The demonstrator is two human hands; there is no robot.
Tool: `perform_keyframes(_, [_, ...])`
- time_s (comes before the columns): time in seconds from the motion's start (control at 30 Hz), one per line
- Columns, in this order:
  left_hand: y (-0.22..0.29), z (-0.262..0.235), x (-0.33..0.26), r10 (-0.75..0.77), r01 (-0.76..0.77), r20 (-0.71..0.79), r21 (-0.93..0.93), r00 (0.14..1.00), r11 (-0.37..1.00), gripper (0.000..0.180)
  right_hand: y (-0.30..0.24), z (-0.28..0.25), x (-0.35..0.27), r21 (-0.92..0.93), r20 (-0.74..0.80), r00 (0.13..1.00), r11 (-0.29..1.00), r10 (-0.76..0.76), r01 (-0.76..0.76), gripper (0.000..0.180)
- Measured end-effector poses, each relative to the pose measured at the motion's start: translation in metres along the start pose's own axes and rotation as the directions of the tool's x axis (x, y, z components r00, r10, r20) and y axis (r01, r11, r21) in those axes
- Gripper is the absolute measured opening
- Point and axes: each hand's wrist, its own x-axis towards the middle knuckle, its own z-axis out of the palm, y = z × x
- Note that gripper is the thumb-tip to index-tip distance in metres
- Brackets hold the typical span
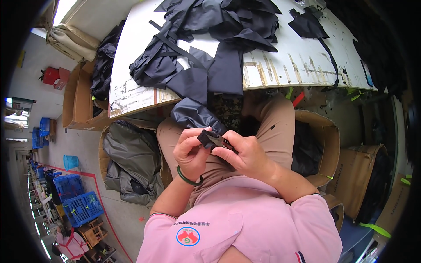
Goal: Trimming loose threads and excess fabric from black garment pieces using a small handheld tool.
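Black piece (206, 138): small and flat-sided with a folded end and a few shiny dots near its right; it sits at the centre of the dial, its full shape hidden by fingers.
Left hand (189, 153): grip pinching the piece's left end, thumb against curled fingertips.
Right hand (249, 151): grip clamped on the piece's right end, thumb and forefinger flanking it.
Bracelet (189, 177): smooth dark-green ring on the left wrist.
Loose cloth (193, 115): slick, softly creased, drooping off the table at eleven o'clock, its lower end just beside the fingers.
Table (127, 83): white, scuffed, brown-streaked, at twelve o'clock.
Fabric pile (206, 19): matt dark panels, heaped and overlapping, at twelve o'clock.
Strapped panel (308, 24): angular, trailing a narrow band, at one o'clock.
Grey cloth (133, 153): crumpled, sheeny, in a cardboard carton (104, 153) at nine o'clock.
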Motion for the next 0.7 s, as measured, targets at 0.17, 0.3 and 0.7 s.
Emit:
perform_keyframes(0.17, [-0.0010,0.0007,-0.0004,0.013,-0.013,0.011,0.003,1.000,1.000,0.021,-0.0040,0.0003,-0.0002,0.048,-0.003,1.000,0.999,0.014,-0.013,0.031])
perform_keyframes(0.3, [-0.0020,0.0010,-0.0024,0.034,-0.035,0.027,0.013,0.999,0.999,0.022,-0.0049,0.0003,0.0005,0.026,-0.002,1.000,1.000,-0.001,0.001,0.032])
perform_keyframes(0.7, [0.0020,-0.0015,0.0019,0.032,-0.032,0.100,0.000,0.994,0.999,0.019,-0.0020,-0.0042,-0.0041,0.006,-0.021,1.000,1.000,-0.005,0.005,0.029])
